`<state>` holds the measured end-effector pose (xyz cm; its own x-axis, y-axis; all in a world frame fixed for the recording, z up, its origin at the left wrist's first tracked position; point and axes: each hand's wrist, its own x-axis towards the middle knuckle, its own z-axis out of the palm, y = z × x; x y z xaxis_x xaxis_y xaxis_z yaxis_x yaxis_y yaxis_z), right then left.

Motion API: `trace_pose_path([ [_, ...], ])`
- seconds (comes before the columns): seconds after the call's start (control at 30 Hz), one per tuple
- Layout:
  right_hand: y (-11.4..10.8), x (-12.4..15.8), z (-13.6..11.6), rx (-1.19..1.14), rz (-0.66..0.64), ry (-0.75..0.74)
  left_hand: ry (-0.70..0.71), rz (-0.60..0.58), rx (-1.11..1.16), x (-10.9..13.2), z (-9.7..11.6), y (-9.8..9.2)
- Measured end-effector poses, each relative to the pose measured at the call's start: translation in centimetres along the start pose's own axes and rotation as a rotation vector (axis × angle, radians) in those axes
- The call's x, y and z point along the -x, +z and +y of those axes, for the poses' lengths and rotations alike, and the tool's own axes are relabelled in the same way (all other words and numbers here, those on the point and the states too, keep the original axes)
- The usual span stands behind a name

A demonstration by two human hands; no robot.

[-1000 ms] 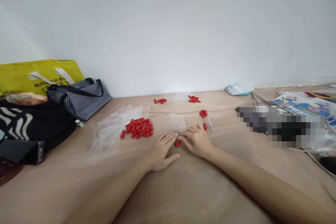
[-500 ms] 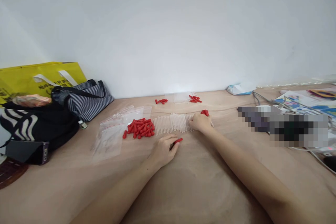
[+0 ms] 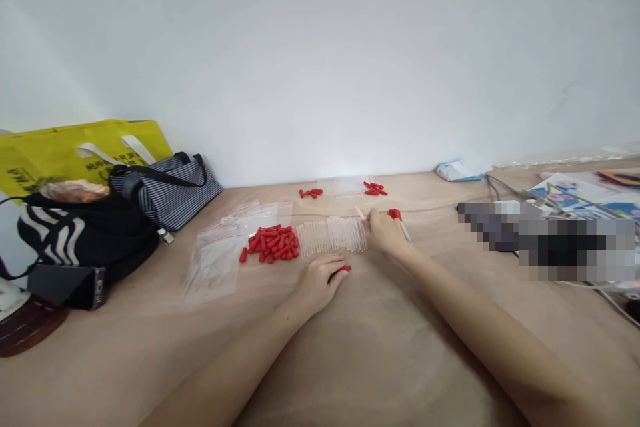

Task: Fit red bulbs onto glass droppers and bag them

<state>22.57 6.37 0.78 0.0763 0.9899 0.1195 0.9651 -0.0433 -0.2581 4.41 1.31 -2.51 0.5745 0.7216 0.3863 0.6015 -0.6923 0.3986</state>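
My left hand (image 3: 320, 280) rests on the tan table (image 3: 350, 360) with its fingers closed on a small red cap (image 3: 344, 269). My right hand (image 3: 384, 230) reaches further out and pinches a thin clear tube (image 3: 361, 213) at the right end of a row of clear tubes (image 3: 331, 235). A pile of red caps (image 3: 271, 243) lies left of that row. Just right of my right hand lie a few tubes with red caps (image 3: 396, 215) fitted.
Clear zip bags (image 3: 220, 253) lie left of the pile. Striped bag (image 3: 163, 190), yellow bag (image 3: 80, 153) and black bag (image 3: 85, 237) crowd the left. More red caps (image 3: 311, 193) and tubes (image 3: 373, 188) sit near the wall. Cables and papers (image 3: 575, 197) fill the right.
My right hand left the spot by my left hand, went out to the tube row's right end and lifted one tube. My left hand closed on the red cap.
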Motion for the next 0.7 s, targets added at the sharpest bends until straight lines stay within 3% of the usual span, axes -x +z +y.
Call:
trace_pose_path([
  [0.07, 0.3, 1.1, 0.6, -0.072, 0.054, -0.163, 0.003, 0.009, 0.008, 0.1, 0.0, 0.0],
  [0.2, 1.9, 4.0, 2.8, -0.238, 0.322, -0.651, -0.001, 0.054, 0.003, 0.8, -0.2, -0.5],
  [0.3, 2.8, 6.0, 3.9, -0.187, 0.404, -0.836, 0.020, 0.082, -0.027, 1.4, -0.7, -0.9],
  [0.47, 3.1, 7.6, 3.0, -0.199, 0.366, -0.865, 0.079, 0.105, -0.101, 1.8, -1.5, -0.9],
  [0.7, 3.2, 7.6, 2.1, -0.247, 0.385, -0.872, 0.106, 0.102, -0.064, 1.6, -1.3, -0.9],
])
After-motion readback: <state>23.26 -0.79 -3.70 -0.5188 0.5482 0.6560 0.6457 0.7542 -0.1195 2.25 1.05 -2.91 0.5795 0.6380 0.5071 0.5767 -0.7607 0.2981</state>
